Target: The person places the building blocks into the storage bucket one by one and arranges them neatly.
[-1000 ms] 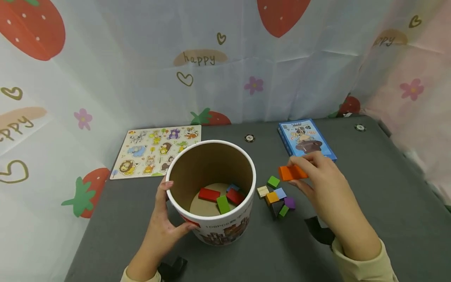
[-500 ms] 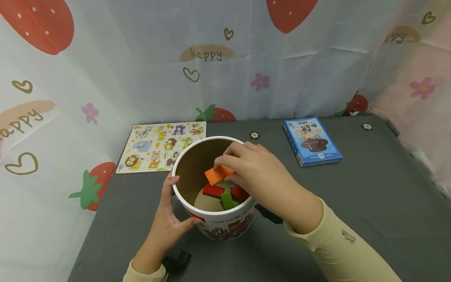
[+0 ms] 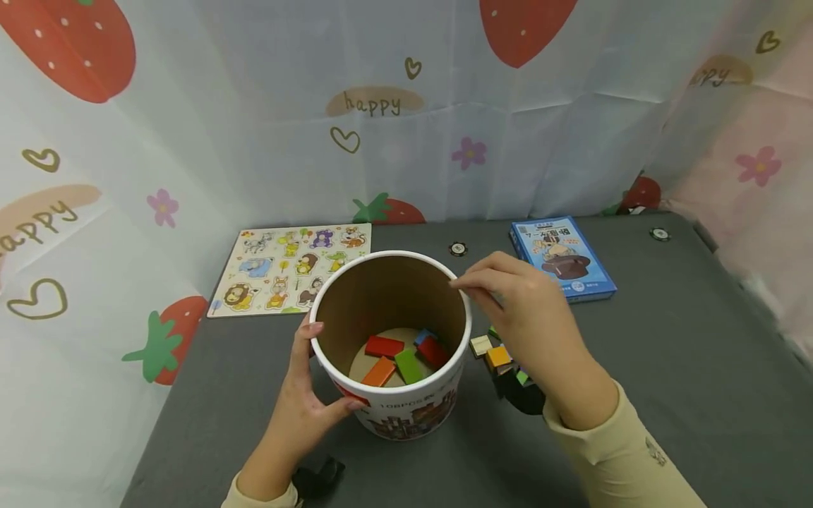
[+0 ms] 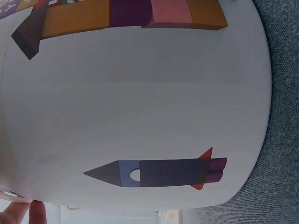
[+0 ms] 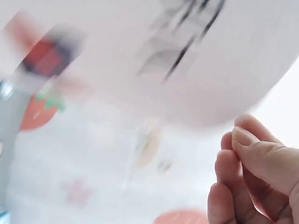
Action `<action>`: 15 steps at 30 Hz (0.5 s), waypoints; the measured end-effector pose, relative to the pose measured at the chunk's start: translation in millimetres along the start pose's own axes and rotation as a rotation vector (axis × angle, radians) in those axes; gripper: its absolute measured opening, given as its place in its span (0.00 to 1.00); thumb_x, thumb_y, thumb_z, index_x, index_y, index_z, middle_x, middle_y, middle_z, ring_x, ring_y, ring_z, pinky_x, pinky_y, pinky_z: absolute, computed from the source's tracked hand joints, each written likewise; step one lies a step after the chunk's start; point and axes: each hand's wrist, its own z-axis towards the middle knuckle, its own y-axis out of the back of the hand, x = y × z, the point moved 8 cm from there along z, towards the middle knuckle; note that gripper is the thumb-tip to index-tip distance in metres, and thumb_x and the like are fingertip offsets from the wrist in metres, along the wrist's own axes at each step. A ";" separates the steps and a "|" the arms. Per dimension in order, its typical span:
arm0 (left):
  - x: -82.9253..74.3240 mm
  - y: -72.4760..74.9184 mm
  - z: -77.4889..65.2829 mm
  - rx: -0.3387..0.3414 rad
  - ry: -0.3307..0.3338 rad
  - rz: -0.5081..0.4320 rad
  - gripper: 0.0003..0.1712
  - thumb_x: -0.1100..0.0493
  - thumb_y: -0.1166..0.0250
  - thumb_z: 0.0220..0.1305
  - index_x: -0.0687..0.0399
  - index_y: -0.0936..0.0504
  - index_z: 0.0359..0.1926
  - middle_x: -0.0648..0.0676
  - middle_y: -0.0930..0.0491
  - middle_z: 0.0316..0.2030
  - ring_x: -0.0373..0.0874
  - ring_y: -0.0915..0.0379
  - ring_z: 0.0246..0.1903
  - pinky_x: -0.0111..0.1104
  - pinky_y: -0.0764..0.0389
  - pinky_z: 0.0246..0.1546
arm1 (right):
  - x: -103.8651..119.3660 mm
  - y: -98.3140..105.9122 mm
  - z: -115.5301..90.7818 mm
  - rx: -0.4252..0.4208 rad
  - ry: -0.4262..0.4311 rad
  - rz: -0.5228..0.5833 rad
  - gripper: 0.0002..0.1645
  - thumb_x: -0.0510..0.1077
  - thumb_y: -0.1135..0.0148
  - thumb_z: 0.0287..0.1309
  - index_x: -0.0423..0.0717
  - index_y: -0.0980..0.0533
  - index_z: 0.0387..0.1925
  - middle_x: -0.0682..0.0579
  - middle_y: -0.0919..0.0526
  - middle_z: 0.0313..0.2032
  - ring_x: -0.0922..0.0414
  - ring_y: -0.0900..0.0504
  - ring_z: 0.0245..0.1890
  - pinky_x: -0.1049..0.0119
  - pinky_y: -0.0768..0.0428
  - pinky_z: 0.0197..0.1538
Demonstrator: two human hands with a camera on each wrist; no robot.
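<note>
A tall round cardboard bucket (image 3: 413,403), white-rimmed and printed with pictures of block buildings, stands on the table. My left hand (image 3: 303,395) grips its left side, fingertips by the rim and thumb against the outer wall. On the bucket floor lie an orange block (image 3: 379,372), a green block (image 3: 408,366), red blocks (image 3: 384,346) and a blue block (image 3: 424,337). Over the right rim is my right hand (image 3: 527,310), thumb tip against curled fingers. In the right wrist view, nothing shows between those fingers (image 5: 229,163). The left wrist view shows mostly the printed bucket wall (image 4: 140,102).
Right of the bucket lies a small pile of loose blocks, among them an orange-yellow block (image 3: 498,357) and a cream block (image 3: 480,346), partly behind the right hand. An animal puzzle board (image 3: 292,271), a blue box (image 3: 562,257) and round tokens (image 3: 457,248) lie farther back.
My right hand carried the orange block from the right into the bucket and let it go. The block now lies on the bucket floor, and the hand has come back out over the right rim.
</note>
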 end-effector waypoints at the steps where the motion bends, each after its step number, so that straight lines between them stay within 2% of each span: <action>1: 0.1 -0.5 0.1 0.002 0.000 0.000 0.60 0.35 0.27 0.44 0.55 0.49 0.69 0.53 0.58 0.74 0.61 0.47 0.63 0.66 0.44 0.53 | -10.6 1.9 -4.9 -0.001 -0.035 -0.017 0.12 0.34 0.29 0.49 0.49 0.15 0.36 0.59 0.19 0.34 0.64 0.21 0.33 0.68 0.22 0.34; 4: 0.7 -2.3 0.0 0.009 0.006 0.002 0.60 0.36 0.26 0.44 0.54 0.49 0.69 0.52 0.58 0.73 0.60 0.48 0.64 0.66 0.44 0.54 | -43.6 0.8 -23.2 0.038 -0.133 -0.070 0.10 0.34 0.29 0.49 0.49 0.14 0.35 0.58 0.18 0.32 0.62 0.21 0.30 0.64 0.22 0.31; 6: 1.1 -2.7 -0.1 0.011 0.011 -0.005 0.60 0.39 0.24 0.43 0.55 0.48 0.69 0.52 0.57 0.73 0.59 0.49 0.65 0.66 0.45 0.54 | -65.1 -7.1 -38.4 0.120 -0.216 -0.091 0.09 0.34 0.31 0.51 0.49 0.14 0.35 0.56 0.17 0.32 0.59 0.20 0.30 0.61 0.22 0.31; 10: 2.4 -2.2 -0.9 0.003 0.017 -0.018 0.60 0.42 0.22 0.42 0.56 0.48 0.68 0.51 0.56 0.73 0.59 0.50 0.65 0.66 0.45 0.54 | -100.0 -37.5 -74.1 0.391 -0.388 -0.100 0.10 0.36 0.30 0.52 0.48 0.16 0.37 0.54 0.18 0.34 0.55 0.19 0.32 0.57 0.21 0.34; 13: 2.1 -2.2 -0.9 -0.002 0.009 -0.023 0.61 0.40 0.23 0.42 0.57 0.48 0.68 0.52 0.57 0.73 0.60 0.49 0.64 0.65 0.45 0.54 | -111.1 -61.9 -97.2 0.542 -0.431 -0.103 0.13 0.41 0.26 0.48 0.49 0.17 0.38 0.53 0.19 0.34 0.57 0.20 0.31 0.58 0.22 0.34; 15: 1.1 -2.8 -0.1 -0.002 -0.003 -0.027 0.61 0.37 0.25 0.42 0.57 0.48 0.68 0.52 0.56 0.73 0.60 0.48 0.63 0.65 0.45 0.53 | -113.2 -74.2 -107.4 0.577 -0.435 -0.107 0.16 0.46 0.24 0.44 0.52 0.17 0.38 0.54 0.21 0.34 0.59 0.22 0.29 0.59 0.23 0.31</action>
